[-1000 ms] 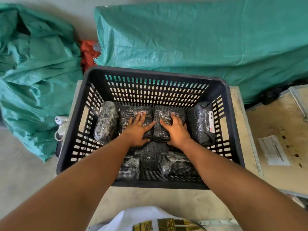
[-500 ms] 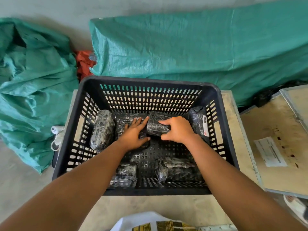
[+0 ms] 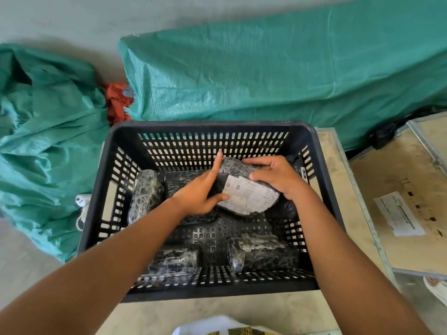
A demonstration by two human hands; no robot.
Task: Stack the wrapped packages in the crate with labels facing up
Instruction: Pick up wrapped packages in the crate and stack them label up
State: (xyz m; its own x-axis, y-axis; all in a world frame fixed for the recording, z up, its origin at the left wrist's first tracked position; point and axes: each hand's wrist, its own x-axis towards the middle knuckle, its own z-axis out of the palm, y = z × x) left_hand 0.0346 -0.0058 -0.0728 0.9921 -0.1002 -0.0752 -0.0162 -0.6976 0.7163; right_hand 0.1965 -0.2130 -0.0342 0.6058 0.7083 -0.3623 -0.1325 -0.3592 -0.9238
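Note:
A black slotted plastic crate (image 3: 212,131) stands on a pale board in front of me. Both hands hold one black wrapped package (image 3: 244,192) lifted above the crate floor, its white label turned up toward me. My left hand (image 3: 200,192) grips its left end and my right hand (image 3: 278,177) grips its right end. Other wrapped packages lie in the crate: one upright at the far left (image 3: 145,194), one behind my left hand (image 3: 183,180), one at the far right (image 3: 298,168), and two along the near wall (image 3: 263,253) (image 3: 176,261).
Green woven sacks lie behind the crate (image 3: 278,73) and to the left (image 3: 43,131), with an orange cloth (image 3: 117,100) between them. A wooden board with a paper sheet (image 3: 399,213) sits on the right. A white plug (image 3: 81,199) lies left of the crate.
Both hands rested on packages in the back row; the right hand lifted one and now both hands hold it raised with its label turned up.

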